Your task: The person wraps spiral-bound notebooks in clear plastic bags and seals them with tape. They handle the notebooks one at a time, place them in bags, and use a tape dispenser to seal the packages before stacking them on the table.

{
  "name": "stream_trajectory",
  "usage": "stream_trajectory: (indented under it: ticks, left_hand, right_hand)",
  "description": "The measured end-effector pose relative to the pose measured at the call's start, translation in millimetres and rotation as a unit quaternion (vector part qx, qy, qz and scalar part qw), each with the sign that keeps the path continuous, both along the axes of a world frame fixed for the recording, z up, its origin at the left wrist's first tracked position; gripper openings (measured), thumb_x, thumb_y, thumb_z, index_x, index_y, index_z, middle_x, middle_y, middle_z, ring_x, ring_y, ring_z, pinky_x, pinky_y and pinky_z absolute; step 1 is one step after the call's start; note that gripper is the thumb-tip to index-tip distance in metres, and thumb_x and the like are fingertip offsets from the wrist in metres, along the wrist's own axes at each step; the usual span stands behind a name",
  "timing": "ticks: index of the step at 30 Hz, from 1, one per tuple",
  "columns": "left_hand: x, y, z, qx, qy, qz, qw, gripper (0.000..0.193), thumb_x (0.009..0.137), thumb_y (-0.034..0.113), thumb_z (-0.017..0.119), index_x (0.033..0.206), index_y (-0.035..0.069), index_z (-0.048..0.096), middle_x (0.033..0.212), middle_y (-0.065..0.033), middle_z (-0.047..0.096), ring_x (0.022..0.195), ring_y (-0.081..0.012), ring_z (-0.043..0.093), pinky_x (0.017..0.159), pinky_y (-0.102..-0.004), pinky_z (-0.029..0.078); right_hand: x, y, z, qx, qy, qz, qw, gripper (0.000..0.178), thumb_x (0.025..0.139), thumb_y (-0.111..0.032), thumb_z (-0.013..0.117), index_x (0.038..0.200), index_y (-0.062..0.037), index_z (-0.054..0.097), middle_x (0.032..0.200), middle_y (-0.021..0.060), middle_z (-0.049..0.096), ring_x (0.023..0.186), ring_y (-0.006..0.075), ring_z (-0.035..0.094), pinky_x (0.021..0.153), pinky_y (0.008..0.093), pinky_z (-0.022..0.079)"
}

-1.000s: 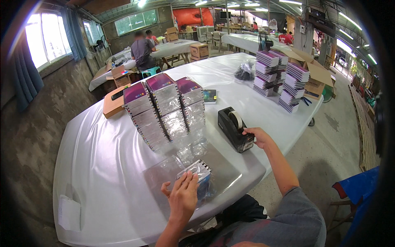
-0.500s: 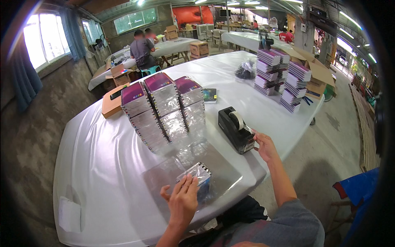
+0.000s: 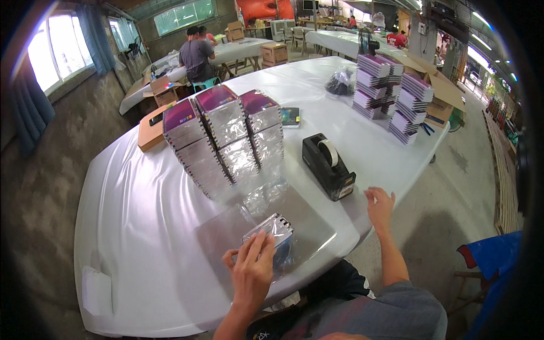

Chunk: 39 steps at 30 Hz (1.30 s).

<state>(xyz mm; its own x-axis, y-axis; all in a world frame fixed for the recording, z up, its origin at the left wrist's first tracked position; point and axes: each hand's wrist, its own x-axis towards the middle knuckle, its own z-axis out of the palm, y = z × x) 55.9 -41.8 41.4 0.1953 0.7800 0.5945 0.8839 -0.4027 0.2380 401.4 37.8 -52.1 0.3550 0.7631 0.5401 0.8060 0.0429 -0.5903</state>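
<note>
My left hand (image 3: 252,271) lies over a small spiral-bound notebook (image 3: 276,231) in clear plastic wrap, its fingers stretched across the near left part and the thumb apart. Under the notebook is a transparent sheet (image 3: 314,226). My right hand (image 3: 381,208) hovers near the table's right edge, its fingers bent in a pinch. The strip of tape it drew from the dispenser is too fine to make out now. A black tape dispenser (image 3: 326,170) with a pale roll stands just beyond that hand, not touched. Wrapped notebooks with purple covers (image 3: 218,99) rise in three stacks behind the sheet.
More notebook stacks (image 3: 371,85) stand far right beside an open cardboard box (image 3: 439,105) and blue-handled pliers (image 3: 428,129). A brown box (image 3: 152,131) with a dark phone lies left of the stacks. A white block (image 3: 96,292) sits near left. A seated person (image 3: 195,56) is beyond.
My right hand has come away from the tape dispenser, moving right and toward me; the strip no longer stretches between them. My left hand stays on the notebook.
</note>
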Motion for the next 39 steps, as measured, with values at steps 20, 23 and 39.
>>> stream_trajectory:
  ticks: [20, 23, 39]
  left_hand:
    - [-9, 6, -16, 0.017, -0.14, -0.075, 0.987, 0.045, 0.074, 0.008, 0.07, 0.115, 0.001, 0.055, 0.099, -0.011, 0.064, 0.093, -0.0269, 0.059, 0.076, -0.038, 0.042]
    - [-8, 6, -13, 0.008, -0.068, -0.065, 0.996, 0.044, 0.074, 0.008, 0.068, 0.116, 0.004, 0.059, 0.102, -0.01, 0.062, 0.095, -0.0256, 0.059, 0.077, -0.0355, 0.041]
    - [0, 15, 27, -0.149, 0.056, -0.01, 0.987, 0.069, 0.07, 0.047, 0.071, 0.125, 0.01, 0.052, 0.108, -0.0169, 0.061, 0.095, -0.03, 0.06, 0.094, -0.0476, 0.028]
  right_hand:
    - [-212, -56, 79, -0.264, 0.578, 0.364, 0.681, 0.03, 0.089, -0.027, 0.063, 0.079, 0.0011, 0.07, 0.062, 0.006, 0.061, 0.043, 0.0078, 0.048, 0.037, 0.0205, 0.035]
    - [-209, -60, 72, -0.258, 0.57, 0.36, 0.692, 0.03, 0.089, -0.026, 0.064, 0.078, 0.0011, 0.069, 0.062, 0.0061, 0.06, 0.043, 0.0079, 0.048, 0.037, 0.0207, 0.035]
    - [-203, -62, 16, -0.183, 0.423, 0.299, 0.836, 0.026, 0.081, -0.02, 0.07, 0.068, 0.002, 0.068, 0.053, 0.0015, 0.058, 0.051, 0.003, 0.05, 0.045, 0.0234, 0.041]
